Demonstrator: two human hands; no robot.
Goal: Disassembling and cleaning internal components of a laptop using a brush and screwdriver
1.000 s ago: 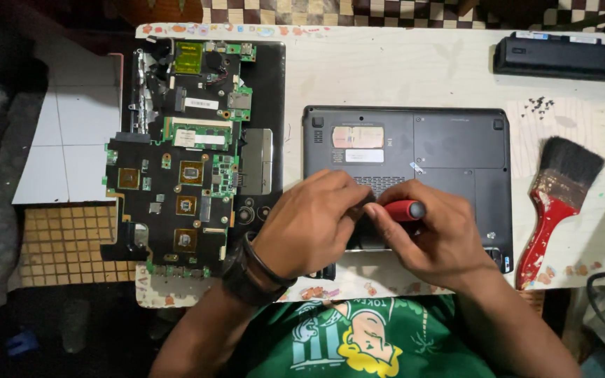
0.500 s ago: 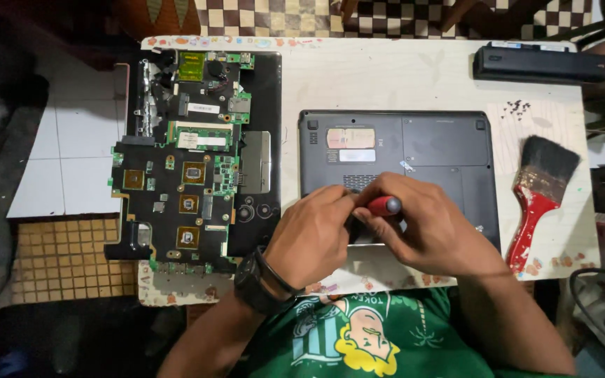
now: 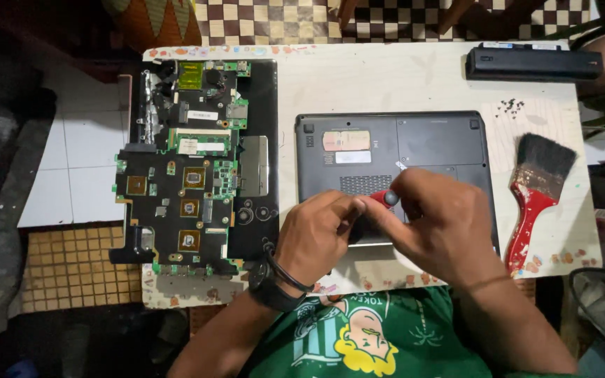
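A dark grey laptop [image 3: 421, 143] lies upside down on the white table [image 3: 358, 80], its bottom cover facing up. Both my hands rest on its near edge. My right hand [image 3: 439, 220] grips a red-handled screwdriver [image 3: 385, 198] held upright, its tip hidden under my fingers. My left hand [image 3: 316, 234], a black band on the wrist, pinches the screwdriver's shaft from the left side. The near part of the laptop base is hidden beneath my hands.
A bare green motherboard [image 3: 190, 182] lies on a black laptop shell [image 3: 264, 140] at the left. A red-handled paintbrush [image 3: 537, 192] lies to the right of the laptop. Several small screws [image 3: 509, 106] and a long black battery [image 3: 533, 63] sit at the far right.
Both hands have stayed on the screwdriver at the laptop's near edge. The red handle now stands more upright, its end facing up. The view has shifted slightly.
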